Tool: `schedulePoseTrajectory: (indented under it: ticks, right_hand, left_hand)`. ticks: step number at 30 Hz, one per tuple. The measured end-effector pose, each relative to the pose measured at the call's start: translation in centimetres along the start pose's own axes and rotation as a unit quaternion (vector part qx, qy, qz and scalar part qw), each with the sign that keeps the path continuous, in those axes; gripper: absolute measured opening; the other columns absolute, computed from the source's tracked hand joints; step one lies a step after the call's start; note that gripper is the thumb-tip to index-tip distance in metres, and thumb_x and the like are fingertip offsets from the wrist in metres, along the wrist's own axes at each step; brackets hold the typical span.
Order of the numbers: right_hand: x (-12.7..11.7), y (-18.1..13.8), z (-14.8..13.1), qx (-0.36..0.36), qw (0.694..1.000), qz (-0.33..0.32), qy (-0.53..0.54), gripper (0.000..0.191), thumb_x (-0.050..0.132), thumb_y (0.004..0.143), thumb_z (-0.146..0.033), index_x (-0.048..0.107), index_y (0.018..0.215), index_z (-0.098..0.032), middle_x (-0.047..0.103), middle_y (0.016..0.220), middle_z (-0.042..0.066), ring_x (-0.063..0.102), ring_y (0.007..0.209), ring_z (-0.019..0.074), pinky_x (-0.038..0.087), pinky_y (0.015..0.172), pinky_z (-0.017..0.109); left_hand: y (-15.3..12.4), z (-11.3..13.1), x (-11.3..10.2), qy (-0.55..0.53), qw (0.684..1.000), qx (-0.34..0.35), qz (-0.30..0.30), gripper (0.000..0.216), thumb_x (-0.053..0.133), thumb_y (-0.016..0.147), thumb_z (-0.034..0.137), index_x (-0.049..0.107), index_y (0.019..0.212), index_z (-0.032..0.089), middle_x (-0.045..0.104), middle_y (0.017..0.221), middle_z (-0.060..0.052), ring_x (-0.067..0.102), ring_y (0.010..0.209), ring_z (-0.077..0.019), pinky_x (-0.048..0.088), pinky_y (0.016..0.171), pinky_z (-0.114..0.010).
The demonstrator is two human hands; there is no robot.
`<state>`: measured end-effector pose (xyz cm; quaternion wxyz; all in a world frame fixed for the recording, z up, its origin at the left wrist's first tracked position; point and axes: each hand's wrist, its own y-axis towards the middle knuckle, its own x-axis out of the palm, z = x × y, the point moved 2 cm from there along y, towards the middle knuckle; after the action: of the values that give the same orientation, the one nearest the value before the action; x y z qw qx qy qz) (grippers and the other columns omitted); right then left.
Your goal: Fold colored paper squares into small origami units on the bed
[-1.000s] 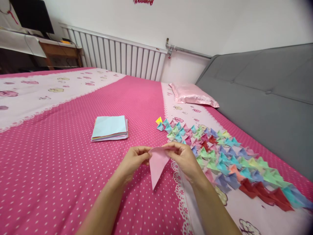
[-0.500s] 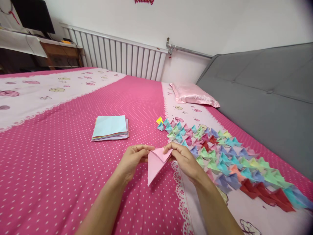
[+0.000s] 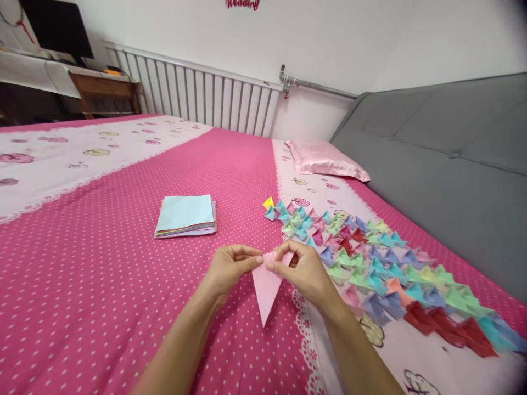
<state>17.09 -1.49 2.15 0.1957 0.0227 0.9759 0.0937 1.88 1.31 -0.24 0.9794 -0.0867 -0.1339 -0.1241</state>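
A folded pink origami paper (image 3: 267,291) is held in the air over the bed, its long point hanging down. My left hand (image 3: 230,271) pinches its upper left edge between thumb and fingers. At the upper right, my right hand (image 3: 304,271) grips the same paper, thumb pressed on its near face. Part of the top fold is covered by the fingertips. To the right of my hands lie rows of small folded paper boats (image 3: 370,263) in many colours. A stack of square coloured paper (image 3: 185,213), light blue on top, rests beyond my left hand.
A pink dotted bedspread (image 3: 102,263) lies under everything. The pink pillow (image 3: 325,160) is at the far right, beside a grey padded headboard (image 3: 444,137). Behind the bed stand a white radiator (image 3: 193,90) and a desk (image 3: 102,85) with a monitor (image 3: 55,27).
The pink paper has turned so its point hangs straighter down and a little lower. Both hands have come closer together, and my right thumb now presses on the paper's front.
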Motion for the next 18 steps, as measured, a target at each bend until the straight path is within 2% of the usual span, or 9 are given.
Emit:
schedulePoseTrajectory:
  ticks: [1,3,5,7,9,12,14,18]
  right_hand:
    - [0.1,0.0,0.1,0.005,1.0,0.005,0.025,0.017,0.066,0.061,-0.028,0.057,0.071,-0.019,0.054,0.061,-0.002,0.049,0.052,0.0109,0.039,0.048,0.022]
    - [0.4,0.1,0.3,0.016,0.995,0.017,0.094,0.032,0.067,0.06,-0.024,0.055,0.088,-0.02,0.057,0.073,-0.001,0.055,0.06,0.0129,0.044,0.052,0.023]
    - [0.8,0.1,0.4,0.02,0.987,0.036,0.157,0.05,0.067,0.06,-0.023,0.047,0.106,-0.022,0.059,0.085,0.002,0.058,0.069,0.0146,0.047,0.06,0.025]
    - [1.2,0.1,0.5,0.029,0.978,0.06,0.196,0.057,0.066,0.063,-0.025,0.041,0.114,-0.023,0.06,0.087,0.003,0.059,0.073,0.0152,0.048,0.065,0.027]
    - [1.7,0.1,0.6,0.044,0.972,0.056,0.225,0.051,0.064,0.066,-0.03,0.043,0.112,-0.021,0.061,0.086,0.003,0.06,0.074,0.016,0.048,0.068,0.029]
    - [2.4,0.0,0.6,0.054,0.966,0.013,0.253,0.03,0.061,0.07,-0.034,0.056,0.094,-0.017,0.063,0.084,0.005,0.06,0.076,0.0173,0.046,0.073,0.031]
    - [2.5,-0.1,0.5,0.055,0.963,0.011,0.262,0.023,0.059,0.072,-0.035,0.059,0.083,-0.016,0.064,0.08,0.005,0.06,0.074,0.017,0.046,0.072,0.03]
    - [2.4,-0.2,0.3,0.055,0.962,0.039,0.263,0.022,0.06,0.071,-0.035,0.061,0.08,-0.015,0.063,0.073,0.002,0.057,0.066,0.0141,0.044,0.064,0.025]
  left_hand:
    - [0.0,0.0,0.0,0.001,1.0,0.003,0.0,0.021,0.077,0.051,0.022,0.067,0.067,0.013,0.066,0.062,-0.003,0.057,0.056,-0.0104,0.043,0.058,-0.02]
    - [0.1,0.0,0.0,-0.002,1.0,0.013,-0.006,0.024,0.077,0.051,0.021,0.067,0.071,0.013,0.067,0.064,-0.003,0.058,0.057,-0.0109,0.044,0.058,-0.02]
    - [0.1,0.1,0.0,-0.01,0.999,0.034,-0.003,0.026,0.077,0.051,0.021,0.067,0.073,0.013,0.067,0.067,-0.004,0.059,0.059,-0.0114,0.045,0.059,-0.02]
    - [0.1,0.3,0.0,-0.023,0.998,0.063,0.02,0.025,0.077,0.051,0.02,0.067,0.073,0.013,0.068,0.067,-0.004,0.06,0.061,-0.0116,0.046,0.06,-0.02]
    - [0.0,0.5,0.0,-0.042,0.994,0.085,0.052,0.025,0.076,0.052,0.02,0.067,0.074,0.014,0.068,0.067,-0.003,0.06,0.062,-0.0111,0.046,0.06,-0.019]
    - [-0.1,0.6,0.1,-0.064,0.991,0.09,0.075,0.028,0.076,0.053,0.02,0.066,0.079,0.015,0.068,0.065,-0.001,0.059,0.06,-0.0095,0.044,0.059,-0.017]
    - [-0.2,0.5,0.3,-0.075,0.992,0.074,0.065,0.031,0.076,0.054,0.02,0.066,0.083,0.016,0.068,0.066,-0.001,0.059,0.06,-0.009,0.044,0.059,-0.017]
    - [-0.1,0.3,0.4,-0.081,0.995,0.041,0.05,0.036,0.075,0.057,0.025,0.065,0.09,0.015,0.068,0.069,-0.002,0.058,0.061,-0.0094,0.044,0.06,-0.018]
